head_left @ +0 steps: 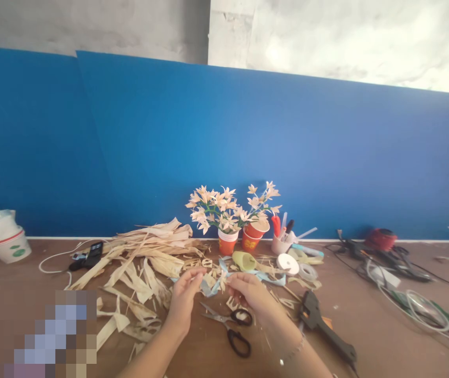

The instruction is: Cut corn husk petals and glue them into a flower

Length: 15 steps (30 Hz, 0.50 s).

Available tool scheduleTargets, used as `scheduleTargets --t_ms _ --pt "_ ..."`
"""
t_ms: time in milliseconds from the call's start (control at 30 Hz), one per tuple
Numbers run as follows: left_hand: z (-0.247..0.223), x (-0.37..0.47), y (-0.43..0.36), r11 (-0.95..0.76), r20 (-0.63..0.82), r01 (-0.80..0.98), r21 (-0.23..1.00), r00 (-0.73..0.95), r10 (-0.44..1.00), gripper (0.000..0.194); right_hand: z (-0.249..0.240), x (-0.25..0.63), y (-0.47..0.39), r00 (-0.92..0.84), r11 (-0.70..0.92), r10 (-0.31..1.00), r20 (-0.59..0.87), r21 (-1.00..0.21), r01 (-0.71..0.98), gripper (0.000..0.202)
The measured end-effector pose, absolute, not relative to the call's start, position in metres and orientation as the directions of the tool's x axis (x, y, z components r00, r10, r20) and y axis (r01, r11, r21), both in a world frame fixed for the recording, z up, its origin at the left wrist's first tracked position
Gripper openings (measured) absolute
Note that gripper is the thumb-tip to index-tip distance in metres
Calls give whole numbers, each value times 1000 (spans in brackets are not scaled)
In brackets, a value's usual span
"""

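Observation:
My right hand [247, 292] is closed in a pinch on a small pale husk flower [223, 281], held low over the table. To its left, my left hand [187, 295] has thumb and fingertips pressed together; what lies between them is too small to make out. Below and between the hands lie scissors [224, 318] with black handles, their blades parted. Light blue strips [211, 287] and pale scraps are just behind the fingers. Farther back, finished-looking pale flowers [218, 202] on green stems stand in red and white paper cups [227, 244].
Dried husks [146, 257] are heaped at left. A glue gun [324, 328] lies right of my right arm, near a white tape roll [288, 264] and a pen cup [280, 244]. Cables [425, 310] sprawl at far right. A white bucket [7, 247] stands far left, before a blue panel [149, 142].

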<state>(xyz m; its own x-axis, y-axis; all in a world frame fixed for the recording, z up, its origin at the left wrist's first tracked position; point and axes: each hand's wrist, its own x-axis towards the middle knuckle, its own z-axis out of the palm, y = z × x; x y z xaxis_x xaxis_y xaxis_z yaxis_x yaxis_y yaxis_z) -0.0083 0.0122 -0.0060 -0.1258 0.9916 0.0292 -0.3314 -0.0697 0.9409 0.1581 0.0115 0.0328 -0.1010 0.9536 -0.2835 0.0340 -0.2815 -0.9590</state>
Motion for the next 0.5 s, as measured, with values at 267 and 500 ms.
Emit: scheduleTargets --t_ms 267,500 --pt "-8 -9 18 -98 17 -334 937 -236 972 33 36 163 11 -115 -260 956 -269 -962 88 21" --pt "-12 -10 17 -159 75 -198 967 -376 924 26 42 172 5 -437 -300 870 -226 -948 -107 24"
